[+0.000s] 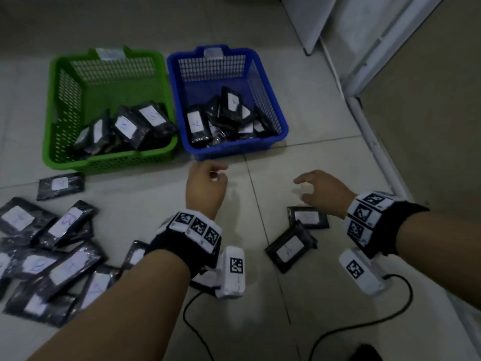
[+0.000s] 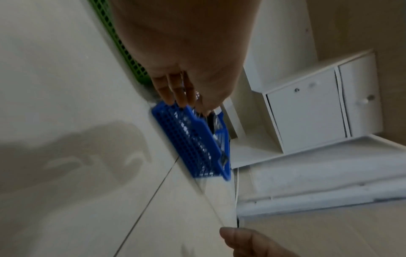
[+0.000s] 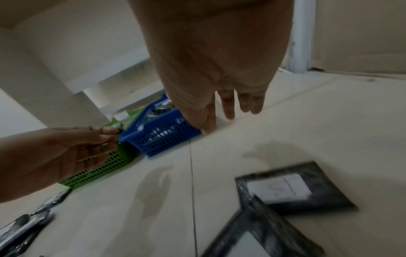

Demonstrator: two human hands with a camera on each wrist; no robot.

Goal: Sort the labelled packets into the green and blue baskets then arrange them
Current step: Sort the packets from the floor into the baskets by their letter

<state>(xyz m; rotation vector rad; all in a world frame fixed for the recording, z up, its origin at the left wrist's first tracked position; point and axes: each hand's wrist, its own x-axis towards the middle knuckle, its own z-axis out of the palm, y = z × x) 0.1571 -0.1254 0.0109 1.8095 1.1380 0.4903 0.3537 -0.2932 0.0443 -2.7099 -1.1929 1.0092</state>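
Note:
A green basket (image 1: 49,131) and a blue basket (image 1: 276,105) stand side by side on the tiled floor. Each holds several black packets with white labels (image 1: 130,126) (image 1: 221,115). My left hand (image 1: 208,178) hovers just before the blue basket's near rim, fingers loosely curled and empty. Its relaxed fingers (image 3: 94,147) show in the right wrist view. My right hand (image 1: 317,188) is spread open above the floor, holding nothing. Two loose packets (image 1: 308,217) (image 1: 290,250) lie just below its wrist. A heap of packets (image 1: 52,243) covers the floor at the left.
One packet (image 1: 61,185) lies alone before the green basket. A white door frame and threshold (image 1: 369,142) run along the right. White cabinets (image 2: 307,107) stand behind the baskets. Black cables (image 1: 351,327) trail over the floor near me.

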